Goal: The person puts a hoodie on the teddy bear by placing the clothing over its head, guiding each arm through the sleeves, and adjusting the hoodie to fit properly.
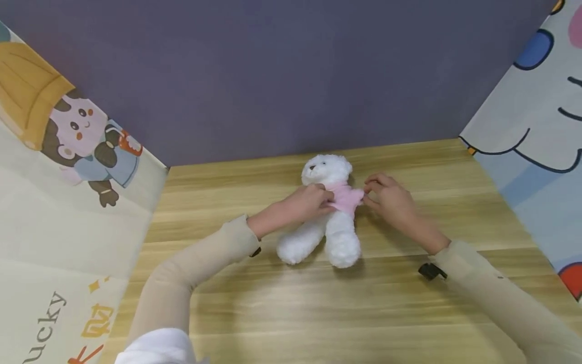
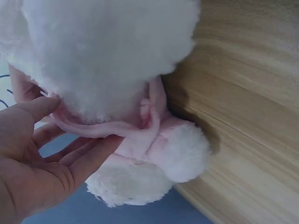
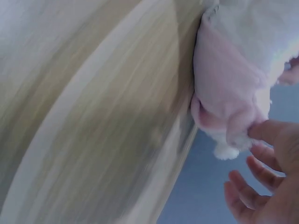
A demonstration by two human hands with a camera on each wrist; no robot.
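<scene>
A white plush teddy bear (image 1: 342, 245) in a pink shirt (image 1: 345, 194) lies on its back, head toward the far wall. My left hand (image 1: 306, 203) pinches the shirt's lower hem between thumb and fingers; the left wrist view shows the hem (image 2: 100, 129) lifted off the white fur (image 2: 112, 51). On the bear's other side, my right hand (image 1: 392, 202) pinches the end of the sleeve (image 3: 239, 128) with thumb and index finger. Its other fingers (image 3: 245, 189) spread loosely below. The bear's arm inside that sleeve is mostly hidden.
The bear lies on a wood-grain table (image 1: 291, 308) near its back edge. A plain purple-grey wall (image 1: 273, 76) stands behind. Panels with cartoon prints flank the table, a left panel (image 1: 45, 217) and a right panel (image 1: 514, 131).
</scene>
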